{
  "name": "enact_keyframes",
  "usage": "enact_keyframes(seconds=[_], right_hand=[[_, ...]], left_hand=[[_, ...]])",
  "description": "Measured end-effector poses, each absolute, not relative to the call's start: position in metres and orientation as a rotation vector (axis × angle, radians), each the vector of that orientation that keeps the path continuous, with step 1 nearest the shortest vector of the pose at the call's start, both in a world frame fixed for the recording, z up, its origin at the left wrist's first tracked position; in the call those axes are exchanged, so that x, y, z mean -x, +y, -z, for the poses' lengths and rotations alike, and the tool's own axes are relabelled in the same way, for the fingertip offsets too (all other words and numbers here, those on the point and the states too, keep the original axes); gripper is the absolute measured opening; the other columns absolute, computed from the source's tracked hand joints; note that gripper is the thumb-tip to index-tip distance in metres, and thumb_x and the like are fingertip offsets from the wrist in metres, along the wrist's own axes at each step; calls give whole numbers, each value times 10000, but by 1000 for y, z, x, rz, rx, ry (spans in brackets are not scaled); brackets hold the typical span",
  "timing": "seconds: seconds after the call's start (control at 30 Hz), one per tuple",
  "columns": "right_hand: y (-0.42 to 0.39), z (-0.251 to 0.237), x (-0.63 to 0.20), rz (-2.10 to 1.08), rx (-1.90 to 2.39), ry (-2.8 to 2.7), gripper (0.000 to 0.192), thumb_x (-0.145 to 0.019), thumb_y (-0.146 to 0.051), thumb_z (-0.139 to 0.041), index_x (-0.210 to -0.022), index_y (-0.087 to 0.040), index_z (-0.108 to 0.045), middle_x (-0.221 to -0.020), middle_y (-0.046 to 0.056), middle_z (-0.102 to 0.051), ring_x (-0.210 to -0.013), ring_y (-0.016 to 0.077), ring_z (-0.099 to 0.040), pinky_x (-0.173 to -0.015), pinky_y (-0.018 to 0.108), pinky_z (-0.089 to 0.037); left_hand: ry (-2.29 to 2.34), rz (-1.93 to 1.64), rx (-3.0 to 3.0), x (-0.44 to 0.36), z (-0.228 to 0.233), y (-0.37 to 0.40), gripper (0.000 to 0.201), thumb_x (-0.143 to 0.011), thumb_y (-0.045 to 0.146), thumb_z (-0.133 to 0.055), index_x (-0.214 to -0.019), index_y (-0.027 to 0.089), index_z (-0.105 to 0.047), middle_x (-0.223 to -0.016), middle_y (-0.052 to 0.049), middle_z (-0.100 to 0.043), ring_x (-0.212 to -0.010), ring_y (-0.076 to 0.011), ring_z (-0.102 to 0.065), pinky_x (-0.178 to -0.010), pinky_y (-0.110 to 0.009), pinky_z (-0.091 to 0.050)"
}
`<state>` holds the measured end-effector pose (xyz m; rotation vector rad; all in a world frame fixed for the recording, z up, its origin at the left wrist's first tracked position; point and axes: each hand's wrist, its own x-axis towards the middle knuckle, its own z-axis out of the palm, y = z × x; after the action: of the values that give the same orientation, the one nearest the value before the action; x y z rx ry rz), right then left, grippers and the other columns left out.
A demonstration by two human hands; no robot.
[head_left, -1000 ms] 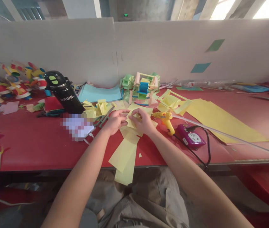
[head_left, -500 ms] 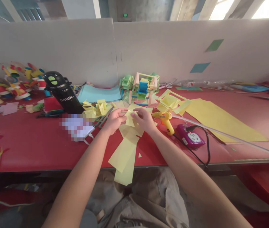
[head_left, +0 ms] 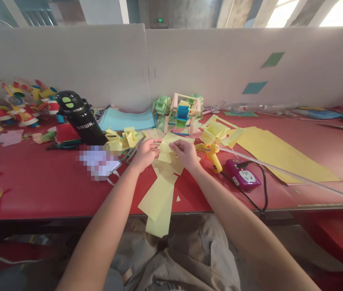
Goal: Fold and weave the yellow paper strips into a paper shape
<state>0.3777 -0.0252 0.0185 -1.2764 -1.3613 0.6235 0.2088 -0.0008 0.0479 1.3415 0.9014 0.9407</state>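
Observation:
Between my two hands is a small piece of folded yellow paper [head_left: 165, 152]. My left hand [head_left: 146, 154] has its fingers closed on the left edge of it. On the other side, my right hand [head_left: 186, 153] pinches its right edge. Under and in front of the hands lie overlapping strips of yellow paper [head_left: 158, 198], one hanging past the table edge. A tiny paper scrap [head_left: 178, 199] sits beside them. The yellow glue gun [head_left: 210, 153] lies just right of my right hand.
A purple power socket [head_left: 244, 176] with a black cord is at right, near large yellow sheets [head_left: 283, 155]. A clear rod [head_left: 292, 173] crosses there. Left stand a black bottle [head_left: 80, 119] and a phone [head_left: 100, 161]. A wooden frame with folded paper [head_left: 182, 113] stands behind.
My right hand has shifted slightly, and the small yellow paper between the hands appears more spread out. My left hand has barely moved.

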Motion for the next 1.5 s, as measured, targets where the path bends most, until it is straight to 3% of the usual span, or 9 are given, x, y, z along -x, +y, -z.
enact_keyframes(seconds=[0.27,0.4,1.07,1.3,1.5], right_hand=[[-27,-22,-378,-819,1229,-1326,447,-709,-609,-706,-785,-170,-674,-713,49,-671,-633,168,-613,-567,283,-505],[-26,-22,-378,-882,1224,-1348,460,-681,-632,-718,-708,-176,-662,-682,42,-664,-608,169,-619,-591,309,-547],[-20,-18,-383,-813,1172,-1299,427,-724,-592,-697,-787,-172,-653,-669,24,-631,-582,145,-599,-597,294,-509],[-20,-18,-382,-778,1174,-1357,418,-746,-589,-671,-819,-177,-660,-720,28,-651,-615,142,-597,-603,285,-496],[-19,-15,-383,-597,1278,-1316,336,-773,-511,-668,-792,-180,-617,-779,39,-645,-680,145,-573,-635,283,-478]], left_hand=[[888,-1005,-1331,-207,-43,5,387,-675,109,-661,-1059,148,-637,-905,-91,-723,-727,-171,-657,-690,-285,-483],[934,-1021,-1341,-206,-42,7,402,-668,97,-649,-1067,146,-639,-905,-94,-723,-727,-167,-651,-667,-272,-475],[925,-1051,-1292,-208,-48,2,375,-744,164,-675,-1113,137,-618,-1095,-125,-715,-805,-171,-682,-705,-276,-529],[949,-1102,-1351,-206,-37,8,509,-631,281,-814,-1080,151,-614,-1018,-113,-736,-782,-194,-687,-675,-293,-542],[894,-1131,-1420,-208,-31,14,559,-584,159,-796,-1120,144,-641,-1060,-107,-732,-896,-213,-698,-809,-319,-550]])
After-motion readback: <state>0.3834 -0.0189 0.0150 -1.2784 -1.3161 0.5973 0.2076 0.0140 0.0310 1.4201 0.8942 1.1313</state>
